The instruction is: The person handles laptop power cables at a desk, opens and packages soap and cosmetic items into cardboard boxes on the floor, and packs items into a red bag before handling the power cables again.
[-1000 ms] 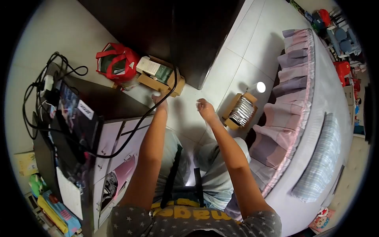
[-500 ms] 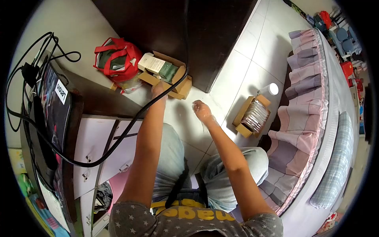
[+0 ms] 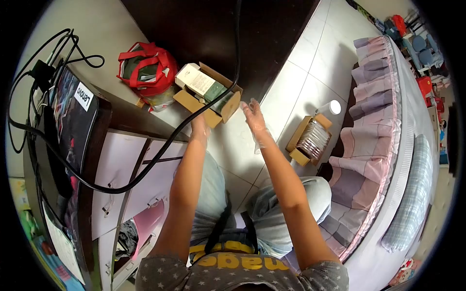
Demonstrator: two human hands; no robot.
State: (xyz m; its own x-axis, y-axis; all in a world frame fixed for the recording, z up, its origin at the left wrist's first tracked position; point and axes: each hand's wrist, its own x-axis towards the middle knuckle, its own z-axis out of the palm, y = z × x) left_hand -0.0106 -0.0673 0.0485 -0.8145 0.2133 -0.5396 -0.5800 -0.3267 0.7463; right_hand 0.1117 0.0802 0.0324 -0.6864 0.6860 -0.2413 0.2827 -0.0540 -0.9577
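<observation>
A small open cardboard box (image 3: 213, 118) sits on the floor by the dark panel, its flaps up. Inside it lie a cream carton (image 3: 196, 81) and a green packet (image 3: 215, 90). My left hand (image 3: 198, 127), in a clear plastic glove, is at the near side of this box; a black cable crosses in front and its fingers are partly hidden. To the right of the box, my right hand (image 3: 254, 119) is raised with its gloved fingers apart, holding nothing. Its fingertips are close to the box's right flap; whether they touch it I cannot tell.
A red bag (image 3: 165, 65) stands left of the box. A second cardboard box (image 3: 297, 156) holds several flat packets, beside a white round container (image 3: 334, 107). The thick black cable (image 3: 167, 144) arcs across my view. Drawers (image 3: 114, 162) are at left, a bed with a frilled cover (image 3: 374, 140) at right.
My right hand has moved up towards the box, its fingers going from curled to spread. My left hand has come slightly nearer to me. The box sits at a slightly different angle.
</observation>
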